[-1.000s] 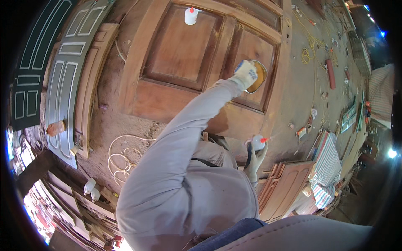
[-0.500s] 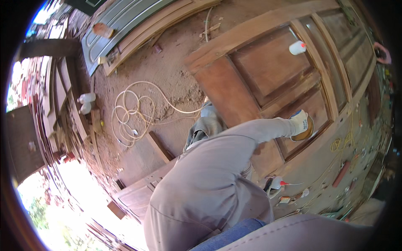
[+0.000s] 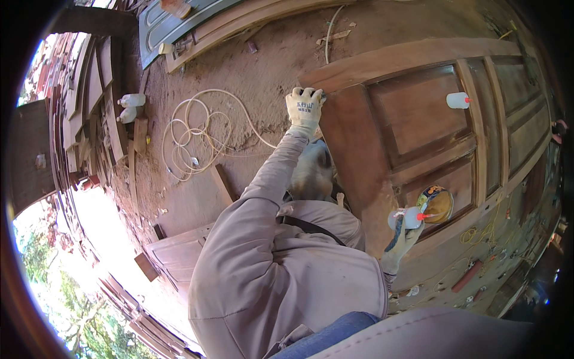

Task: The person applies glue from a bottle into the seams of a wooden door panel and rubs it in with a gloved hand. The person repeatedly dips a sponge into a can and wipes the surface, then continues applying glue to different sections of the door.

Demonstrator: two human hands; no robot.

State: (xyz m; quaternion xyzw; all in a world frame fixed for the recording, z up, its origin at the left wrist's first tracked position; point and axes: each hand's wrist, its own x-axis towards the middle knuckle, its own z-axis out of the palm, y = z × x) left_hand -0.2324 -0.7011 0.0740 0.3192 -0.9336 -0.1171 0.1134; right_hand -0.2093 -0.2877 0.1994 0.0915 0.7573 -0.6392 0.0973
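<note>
Both my hands wear pale work gloves. My left hand (image 3: pixel 304 110) is at the left end of a brown panelled wooden door (image 3: pixel 353 134), its fingers curled. Its fingertips are hidden, so I cannot tell what, if anything, they hold. My right hand (image 3: pixel 403 245) is closed around a whitish squeeze bottle (image 3: pixel 411 218) with a red nozzle. The nozzle points at an open round tin (image 3: pixel 441 206) with yellowish-brown contents, which rests on the lower door panel. A second white bottle (image 3: pixel 457 100) with a red tip lies on the upper panel.
Left of the door, a pale hose (image 3: pixel 209 91) lies coiled on the dirt ground. Two whitish jugs (image 3: pixel 131 100) stand beside stacked planks (image 3: pixel 113 90). A grey-blue panel (image 3: pixel 152 39) lies at the far left. Thin cord and scraps (image 3: pixel 478 236) litter the right side.
My left hand has left the tin and swung far left to the door's end. My right hand has raised the squeeze bottle to the tin. The view has shifted slightly.
</note>
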